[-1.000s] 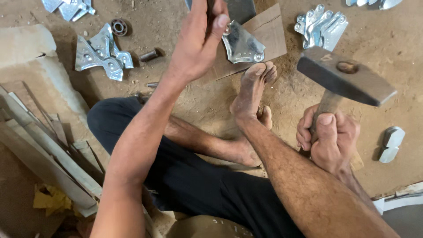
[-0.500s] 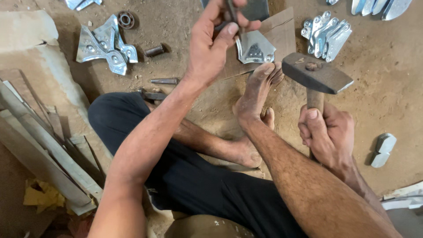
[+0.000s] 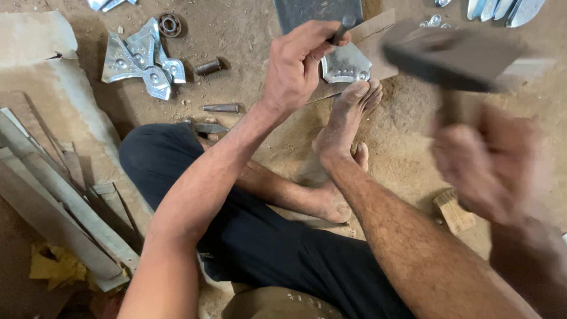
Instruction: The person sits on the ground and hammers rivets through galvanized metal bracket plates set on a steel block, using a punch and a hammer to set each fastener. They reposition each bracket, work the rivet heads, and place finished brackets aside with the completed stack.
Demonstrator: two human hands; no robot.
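since half a second before, the hammer point(image 3: 452, 56) had swung up and toward the middle of the view, its dark head now a blurred streak above the right hand point(image 3: 487, 171), where earlier it had sat sharp and lower beside the foot. the right hand was itself smeared by motion, fingers wrapped shut around the wooden handle. the left hand point(image 3: 295, 68) was where it had been, closed in a fist on a dark punch point(image 3: 341, 29) whose top end stuck out above the thumb; the tip was hidden behind the fingers. under the punch lay a shiny stamped metal piece point(image 3: 347, 64) on a flat board, just below a dark steel block point(image 3: 319, 13). the toes of a bare foot point(image 3: 348, 118) pressed on the near edge of that piece. on the dirt to the left sat a pile of similar metal pieces point(image 3: 142, 56), a bearing ring point(image 3: 169, 25), a short cylinder point(image 3: 209, 66) and a tapered pin point(image 3: 221, 108). grey planks point(image 3: 53, 201) lay stacked at the far left, and a small wooden block point(image 3: 455, 211) lay near the right hand.
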